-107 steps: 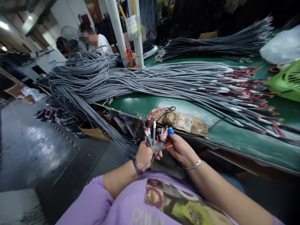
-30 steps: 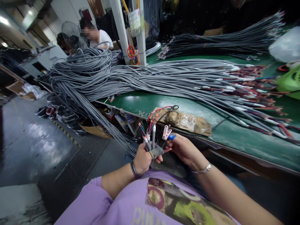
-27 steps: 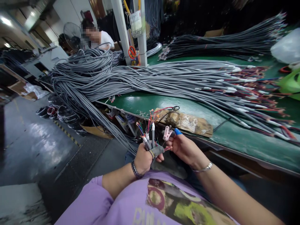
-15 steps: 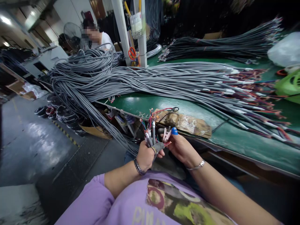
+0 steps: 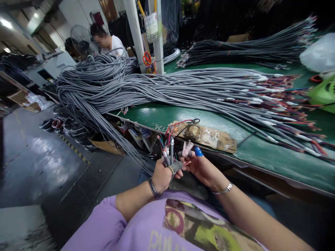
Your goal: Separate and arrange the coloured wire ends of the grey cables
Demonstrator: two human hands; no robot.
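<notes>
My left hand (image 5: 162,175) is closed around a small bunch of grey cables (image 5: 171,153). Their stripped ends point up, with thin coloured wires (image 5: 170,131) fanning out. A grey covering wraps a finger of this hand. Just to the right, my right hand (image 5: 202,170) has its fingers curled in, with a blue cover (image 5: 198,151) on the thumb. Between its fingertips is a pale pink object (image 5: 187,149), shaped like a small clip and slightly blurred. Reddish wire ends (image 5: 186,163) stick out between the two hands.
Long grey cables (image 5: 167,87) lie across the green bench (image 5: 261,167). A taped wooden block (image 5: 209,138) rests at the bench edge. Dark cable bundles (image 5: 243,50) lie behind, a green object (image 5: 324,94) to the right. Another person (image 5: 117,45) sits beyond a white post (image 5: 134,35).
My right hand has shifted slightly to the right and its wrist lower, and the pink clip-like object has tilted and risen a little. My left hand keeps its hold on the cables.
</notes>
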